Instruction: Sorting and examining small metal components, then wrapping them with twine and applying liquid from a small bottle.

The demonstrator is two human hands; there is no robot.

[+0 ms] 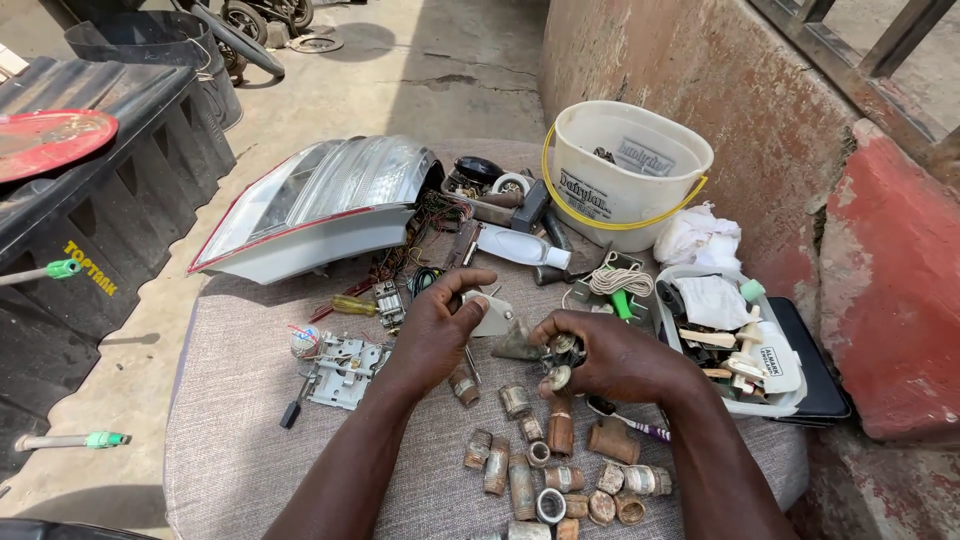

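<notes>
Two bare hands work over a grey cloth-covered seat. The left hand has its fingers curled round a small white part. The right hand is closed on a grey metal fitting at centre. Rusty pipe fittings lie scattered at six o'clock. A white bucket with a yellow handle and pale rectangular labels stands at one o'clock; a car tail light lies at eleven o'clock.
</notes>
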